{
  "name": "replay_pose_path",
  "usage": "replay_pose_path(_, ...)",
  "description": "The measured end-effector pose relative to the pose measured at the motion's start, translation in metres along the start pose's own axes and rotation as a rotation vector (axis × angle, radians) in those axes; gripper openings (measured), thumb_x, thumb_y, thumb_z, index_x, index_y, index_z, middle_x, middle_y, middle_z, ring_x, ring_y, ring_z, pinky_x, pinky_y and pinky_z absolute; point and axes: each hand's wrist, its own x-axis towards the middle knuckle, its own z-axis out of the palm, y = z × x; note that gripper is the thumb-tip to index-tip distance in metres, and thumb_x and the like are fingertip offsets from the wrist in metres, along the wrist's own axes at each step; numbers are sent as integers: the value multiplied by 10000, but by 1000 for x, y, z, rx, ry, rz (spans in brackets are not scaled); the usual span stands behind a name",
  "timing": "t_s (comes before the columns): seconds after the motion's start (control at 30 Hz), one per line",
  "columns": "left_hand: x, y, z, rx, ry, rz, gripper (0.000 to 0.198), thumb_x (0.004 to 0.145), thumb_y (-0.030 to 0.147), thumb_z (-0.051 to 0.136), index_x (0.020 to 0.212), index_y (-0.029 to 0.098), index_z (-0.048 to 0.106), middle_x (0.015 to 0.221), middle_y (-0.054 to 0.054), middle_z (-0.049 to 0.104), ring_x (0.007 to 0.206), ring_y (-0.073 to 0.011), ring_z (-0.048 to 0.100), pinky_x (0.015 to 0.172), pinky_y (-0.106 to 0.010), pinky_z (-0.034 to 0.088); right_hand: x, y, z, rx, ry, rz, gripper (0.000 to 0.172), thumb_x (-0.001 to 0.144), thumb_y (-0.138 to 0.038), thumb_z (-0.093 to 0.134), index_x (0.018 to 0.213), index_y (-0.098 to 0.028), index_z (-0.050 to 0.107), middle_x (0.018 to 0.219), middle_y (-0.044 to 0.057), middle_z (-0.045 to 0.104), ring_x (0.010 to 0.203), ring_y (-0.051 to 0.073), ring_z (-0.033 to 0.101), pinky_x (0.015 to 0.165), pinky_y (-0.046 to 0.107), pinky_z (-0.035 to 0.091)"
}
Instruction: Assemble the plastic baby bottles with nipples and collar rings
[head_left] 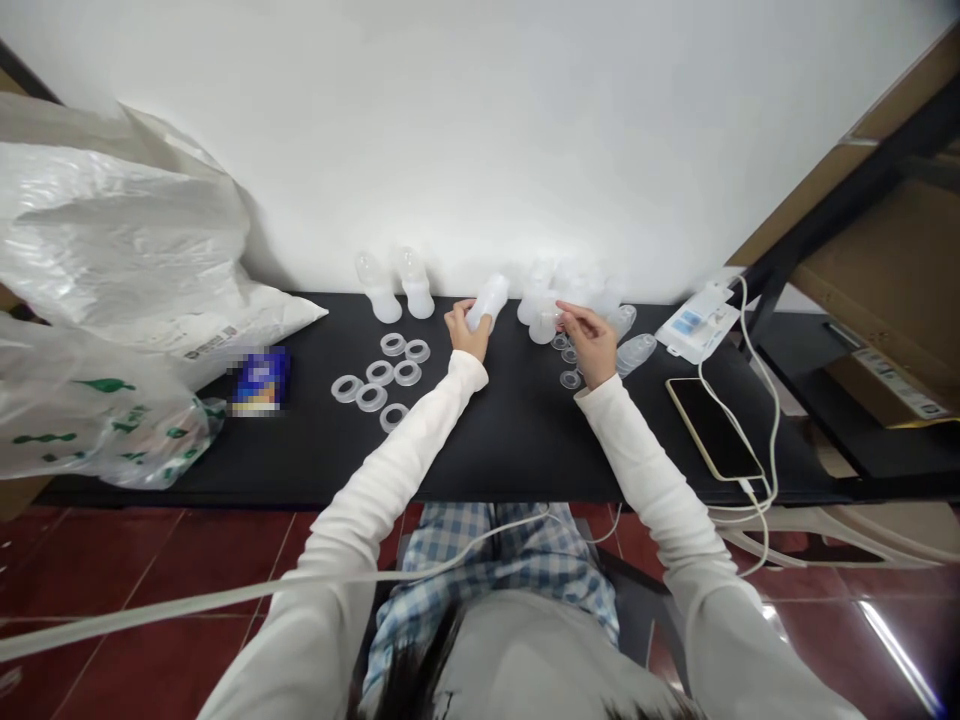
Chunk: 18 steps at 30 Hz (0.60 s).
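My left hand (470,335) is wrapped round a frosted white baby bottle (493,298), which tilts to the right above the black table. Farther right, my right hand (592,345) has thumb and forefinger pinched together beside a translucent bottle (541,325) in a cluster of similar bottles. What those fingertips hold, if anything, is too small to make out. Partly behind that hand lie small clear silicone nipples (570,380) and clear domed caps (637,352). Two bottles topped with nipples (416,285) stand near the wall. Several translucent collar rings (380,373) lie left of my left forearm.
White plastic bags (112,220) crowd the table's left end, with a blurred blue packet (261,382) beside them. To the right lie a phone (715,428) with a white cable and a white-and-blue package (697,322). A cardboard box (892,300) sits on a shelf beyond.
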Motion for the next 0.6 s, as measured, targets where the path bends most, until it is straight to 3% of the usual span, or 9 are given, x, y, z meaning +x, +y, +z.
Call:
replay_pose_path(0.1,-13,10,-23,-100,-150,127,408,749,284,715,1104,246,515,1072,-59,545,1036,-214,555,980,-366,462,1,1,-2,5,-20,-16,402,780,-574,741,1026,-257,755,1078,50,756,899,195,716,879,417,615)
replay_pose_path(0.23,-15,16,-40,-277,-276,64,569,701,581,742,1076,253,466,1022,-55,544,855,-177,579,697,-298,496,-2,1,-2,26,-104,7,397,752,-547,777,1018,-254,752,1113,52,759,998,216,720,960,434,595)
replay_pose_path(0.4,-15,12,-39,-342,-267,-26,665,626,739,720,1008,245,491,963,-39,540,668,-121,553,478,-246,393,-10,-2,6,56,-201,29,324,759,-505,786,946,-243,758,1032,41,770,1011,212,722,991,425,581)
replay_pose_path(0.6,-19,4,-31,-412,-230,-294,630,647,737,695,920,244,413,593,80,492,383,-70,435,360,-214,264,-15,0,12,39,-200,-20,374,732,-528,800,961,-243,719,1037,40,742,1020,206,709,973,421,590)
